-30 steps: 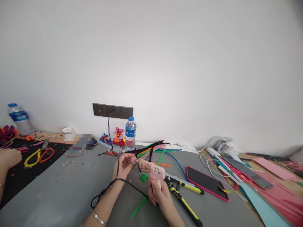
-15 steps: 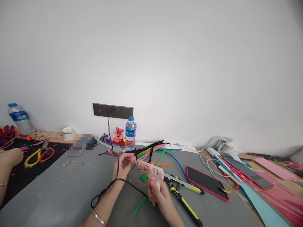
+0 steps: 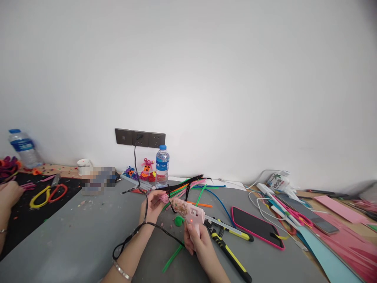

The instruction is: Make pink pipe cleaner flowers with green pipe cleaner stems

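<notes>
right hand (image 3: 196,240): closed round the grip of the pink glue gun (image 3: 188,211), lifted off the grey table (image 3: 88,236), nozzle aimed left.
left hand (image 3: 153,205): fingers pinched on a small pink piece (image 3: 163,198), held right at the nozzle tip; whether they touch is hard to tell.
cord (image 3: 135,161): black, plugged into the wall outlet (image 3: 140,138), which fits the gun's red light.
nearby: green cap (image 3: 178,221) under the gun; pliers (image 3: 228,249) and phone (image 3: 257,228) just right, within reach.
far left: another person's hand (image 3: 10,193), well apart.

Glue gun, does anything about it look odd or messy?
Yes: the pink glue gun has a barrel crusted with speckled residue, and its black cord lies looped across the left forearm.
</notes>
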Demonstrator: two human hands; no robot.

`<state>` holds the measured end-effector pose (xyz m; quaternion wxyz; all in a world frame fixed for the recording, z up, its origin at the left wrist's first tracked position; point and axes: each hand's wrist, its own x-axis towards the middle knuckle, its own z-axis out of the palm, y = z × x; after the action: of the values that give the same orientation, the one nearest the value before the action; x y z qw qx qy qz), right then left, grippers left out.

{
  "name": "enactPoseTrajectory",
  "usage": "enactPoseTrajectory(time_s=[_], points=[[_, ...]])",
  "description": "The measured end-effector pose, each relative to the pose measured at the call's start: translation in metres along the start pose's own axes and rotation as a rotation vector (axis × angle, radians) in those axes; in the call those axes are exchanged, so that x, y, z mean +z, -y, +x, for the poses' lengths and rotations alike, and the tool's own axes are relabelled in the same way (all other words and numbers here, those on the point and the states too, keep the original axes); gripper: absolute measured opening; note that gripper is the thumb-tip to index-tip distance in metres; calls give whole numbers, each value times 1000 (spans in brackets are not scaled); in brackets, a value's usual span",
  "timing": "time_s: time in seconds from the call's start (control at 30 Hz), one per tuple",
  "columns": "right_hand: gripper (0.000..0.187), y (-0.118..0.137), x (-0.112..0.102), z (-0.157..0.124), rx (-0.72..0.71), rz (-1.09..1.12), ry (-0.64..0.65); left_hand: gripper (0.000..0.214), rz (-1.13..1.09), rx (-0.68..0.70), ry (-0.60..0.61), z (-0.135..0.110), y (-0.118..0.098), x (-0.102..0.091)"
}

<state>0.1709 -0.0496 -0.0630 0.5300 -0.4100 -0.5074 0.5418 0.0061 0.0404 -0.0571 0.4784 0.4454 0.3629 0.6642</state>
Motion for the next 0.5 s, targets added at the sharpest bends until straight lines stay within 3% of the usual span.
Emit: enactPoseTrajectory(time_s=[0.5], points=[[57,6,3,-4,20,-54,12,28,-4,-55,-18,-1,-4,0]])
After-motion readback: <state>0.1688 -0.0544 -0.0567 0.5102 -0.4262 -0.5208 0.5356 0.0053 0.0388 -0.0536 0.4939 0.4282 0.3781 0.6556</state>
